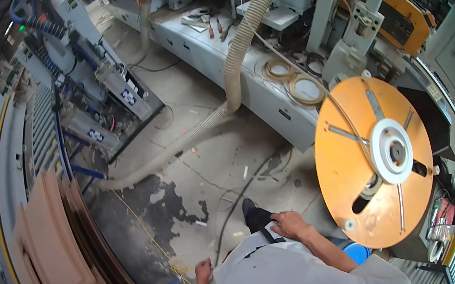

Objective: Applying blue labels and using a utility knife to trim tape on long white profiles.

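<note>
My left hand [203, 270] hangs low beside the pale shirt [254, 282], fingers curled in, and nothing shows in it. A dark cable and a tangle of yellow cord lie on the floor near it. My right hand [290, 225] is bent in front of my waist, against the dark trousers [259, 218] and a black strap [265, 236]. Its fingers are closed; whatever they hold, if anything, is hidden. To the right of that hand, apart from it, stands a large orange reel disc [344, 177] with a white hub [392, 151].
Stacked brown panels [56, 238] stand at the left beside a roller conveyor [44, 134]. A ribbed hose [233, 64] runs from a long machine [190, 47] down across the floor. Tape rolls [306, 90] lie on the machine's ledge. A blue bucket [357, 253] sits below the reel disc.
</note>
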`<state>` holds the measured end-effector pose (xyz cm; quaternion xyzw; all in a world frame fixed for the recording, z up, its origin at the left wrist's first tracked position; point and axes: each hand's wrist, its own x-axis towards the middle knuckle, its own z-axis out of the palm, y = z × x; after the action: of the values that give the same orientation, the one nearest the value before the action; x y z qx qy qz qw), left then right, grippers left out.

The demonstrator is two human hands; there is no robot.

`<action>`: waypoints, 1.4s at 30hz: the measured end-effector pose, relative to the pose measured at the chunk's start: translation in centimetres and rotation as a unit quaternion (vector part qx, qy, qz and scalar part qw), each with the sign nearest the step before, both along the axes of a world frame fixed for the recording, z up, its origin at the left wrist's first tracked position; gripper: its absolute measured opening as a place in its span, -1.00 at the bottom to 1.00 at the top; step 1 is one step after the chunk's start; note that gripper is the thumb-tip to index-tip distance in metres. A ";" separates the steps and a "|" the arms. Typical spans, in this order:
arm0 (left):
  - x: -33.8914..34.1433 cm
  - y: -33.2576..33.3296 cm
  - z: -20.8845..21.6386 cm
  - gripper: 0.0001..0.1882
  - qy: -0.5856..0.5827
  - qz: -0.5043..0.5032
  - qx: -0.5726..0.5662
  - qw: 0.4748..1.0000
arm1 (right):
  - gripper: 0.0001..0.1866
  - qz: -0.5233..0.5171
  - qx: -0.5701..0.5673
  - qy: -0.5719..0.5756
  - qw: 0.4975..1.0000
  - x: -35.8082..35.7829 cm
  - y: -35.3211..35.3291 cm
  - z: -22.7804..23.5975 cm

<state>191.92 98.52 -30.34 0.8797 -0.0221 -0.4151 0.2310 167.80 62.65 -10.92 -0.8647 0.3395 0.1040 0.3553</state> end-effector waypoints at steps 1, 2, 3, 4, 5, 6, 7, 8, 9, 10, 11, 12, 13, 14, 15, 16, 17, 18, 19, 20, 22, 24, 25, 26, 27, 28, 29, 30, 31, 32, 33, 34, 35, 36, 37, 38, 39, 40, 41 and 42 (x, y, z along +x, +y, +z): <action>1.0 1.1 -0.4 -0.60 -0.082 -0.211 0.013 0.974 | -0.56 -0.008 -0.001 -0.019 1.000 2.8 -2.1 0.5; 2.5 1.4 -0.3 -0.61 -0.159 -0.408 0.025 0.899 | -0.59 -0.001 0.000 -0.017 1.000 5.6 -4.0 1.2; 3.9 0.0 0.6 -0.63 -0.121 -0.435 0.070 0.890 | -0.59 -0.008 -0.002 -0.011 1.000 7.9 -6.0 1.7; 5.2 -1.1 1.5 -0.63 -0.084 -0.460 0.115 0.876 | -0.59 0.009 -0.025 -0.012 1.000 10.4 -8.1 2.1; 6.5 -2.4 2.3 -0.63 -0.082 -0.467 0.110 0.874 | -0.60 0.026 -0.047 -0.015 0.998 12.7 -10.3 2.7; 7.7 -3.2 2.6 -0.64 -0.095 -0.404 0.104 0.904 | -0.60 0.026 -0.051 -0.012 0.998 15.3 -12.4 3.0; 9.1 -4.3 2.7 -0.64 -0.106 -0.341 0.098 0.929 | -0.60 0.057 -0.082 -0.007 0.995 17.9 -14.4 3.4; 10.4 -4.7 2.2 -0.60 -0.105 -0.276 0.025 0.955 | -0.60 0.092 -0.108 -0.001 0.990 20.5 -16.2 3.4; 13.0 -5.4 1.6 -0.60 -0.101 -0.277 0.024 0.955 | -0.60 0.091 -0.108 0.003 0.990 22.9 -17.9 3.4; 14.2 -5.9 0.9 -0.61 -0.103 -0.264 0.006 0.959 | -0.64 0.095 -0.130 -0.035 0.986 25.2 -19.5 3.5; 16.9 -7.0 0.0 -0.62 -0.106 -0.251 -0.014 0.962 | -0.67 0.098 -0.155 -0.073 0.980 27.5 -21.1 3.6; 19.5 -8.1 -1.0 -0.62 -0.109 -0.240 -0.034 0.964 | -0.67 0.100 -0.164 -0.069 0.979 29.7 -22.4 4.1; 21.9 -9.2 -1.9 -0.63 -0.111 -0.229 -0.053 0.966 | -0.67 0.095 -0.166 -0.065 0.979 31.4 -23.3 3.6; 25.0 -10.9 -2.7 -0.64 -0.115 -0.215 -0.075 0.967 | -0.67 0.067 -0.164 -0.063 0.982 33.3 -24.1 2.9; 28.8 -12.4 -3.3 -0.64 -0.121 -0.203 -0.094 0.967 | -0.66 0.037 -0.161 -0.065 0.984 35.1 -24.8 2.6; 32.4 -13.8 -3.8 -0.65 -0.126 -0.190 -0.113 0.967 | -0.66 0.033 -0.164 -0.065 0.984 36.7 -25.2 2.0; 35.4 -15.6 -4.4 -0.65 -0.130 -0.172 -0.133 0.967 | -0.65 0.019 -0.150 0.001 0.988 37.8 -25.4 1.3; 38.6 -17.5 -5.0 -0.65 -0.134 -0.155 -0.152 0.967 | -0.63 0.003 -0.135 0.067 0.989 38.8 -25.7 0.7; 41.6 -19.2 -5.4 -0.66 -0.137 -0.137 -0.169 0.966 | -0.49 -0.001 -0.107 0.105 0.989 39.9 -26.0 0.1; 44.6 -21.5 -6.0 -0.66 -0.139 -0.122 -0.185 0.965 | -0.50 -0.012 -0.086 0.093 0.992 41.0 -26.5 0.3; 51.5 -27.5 -1.8 -0.62 0.023 0.023 -0.110 0.993 | -0.51 -0.053 -0.061 0.089 0.993 42.8 -26.2 1.0; 58.9 -31.3 0.8 -0.70 0.006 0.096 -0.157 0.983 | -0.53 -0.126 -0.013 0.047 0.991 45.5 -28.4 2.8; 62.0 -32.9 1.7 -0.68 -0.021 0.081 -0.199 0.976 | -0.53 -0.130 -0.013 0.048 0.990 46.7 -29.8 3.1; 65.4 -33.6 1.7 -0.69 -0.031 0.077 -0.167 0.982 | -0.55 -0.124 -0.039 0.058 0.990 48.1 -31.2 3.2; 67.1 -35.3 2.0 -0.69 -0.038 0.121 -0.192 0.973 | -0.56 -0.123 -0.064 0.071 0.988 49.4 -32.6 3.0; 68.6 -37.2 2.2 -0.69 -0.008 0.144 -0.196 0.970 | -0.58 -0.127 -0.075 0.070 0.987 50.8 -34.2 2.9; 70.3 -39.0 2.3 -0.68 0.019 0.166 -0.200 0.965 | -0.58 -0.130 -0.073 0.072 0.986 52.1 -35.7 2.9; 71.0 -40.8 2.1 -0.68 0.021 0.164 -0.198 0.966 | -0.58 -0.136 -0.074 0.053 0.987 53.6 -37.3 2.8; 71.1 -42.6 1.9 -0.69 0.021 0.153 -0.177 0.972 | -0.58 -0.141 -0.075 0.034 0.987 55.0 -39.1 2.7; 70.9 -44.5 1.8 -0.69 0.022 0.141 -0.155 0.977 | -0.57 -0.137 -0.074 0.027 0.987 56.4 -41.0 2.3; 70.6 -46.6 1.3 -0.68 0.037 0.110 -0.121 0.986 | -0.57 -0.141 -0.072 0.031 0.987 57.7 -43.0 1.6; 70.5 -48.6 1.0 -0.68 0.068 0.095 -0.104 0.988 | -0.57 -0.128 -0.067 0.048 0.988 58.9 -45.1 0.7; 70.4 -50.6 0.5 -0.67 0.093 0.084 -0.095 0.988 | -0.57 -0.113 -0.063 0.063 0.989 60.3 -47.5 -0.1; 70.4 -52.3 -0.2 -0.66 0.118 0.073 -0.087 0.987 | -0.57 -0.118 -0.045 0.074 0.989 61.9 -50.0 -0.7; 70.4 -53.9 -0.7 -0.65 0.126 0.094 -0.090 0.983 | -0.57 -0.118 -0.043 0.075 0.989 63.1 -52.4 -1.7; 70.6 -56.0 -1.2 -0.65 0.137 0.112 -0.095 0.980 | -0.57 -0.105 -0.046 0.080 0.990 64.2 -55.1 -2.8; 71.0 -57.9 -1.4 -0.64 0.127 0.101 -0.082 0.983 | -0.58 -0.089 -0.048 0.084 0.991 65.4 -57.7 -3.4; 71.6 -60.0 -1.7 -0.64 0.117 0.089 -0.070 0.987 | -0.59 -0.082 -0.055 0.102 0.990 66.6 -60.1 -4.0; 72.5 -62.1 -1.6 -0.64 0.119 0.090 -0.069 0.986 | -0.60 -0.087 -0.024 0.127 0.988 67.7 -62.1 -3.7; 73.4 -64.2 -1.5 -0.64 0.103 0.044 -0.013 0.994 | -0.59 -0.099 -0.035 0.108 0.989 68.6 -65.0 -3.5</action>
<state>265.29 34.36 -31.88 0.8295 0.0354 -0.4921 0.2618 236.43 -2.34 -14.43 -0.8221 0.4635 0.1494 0.2949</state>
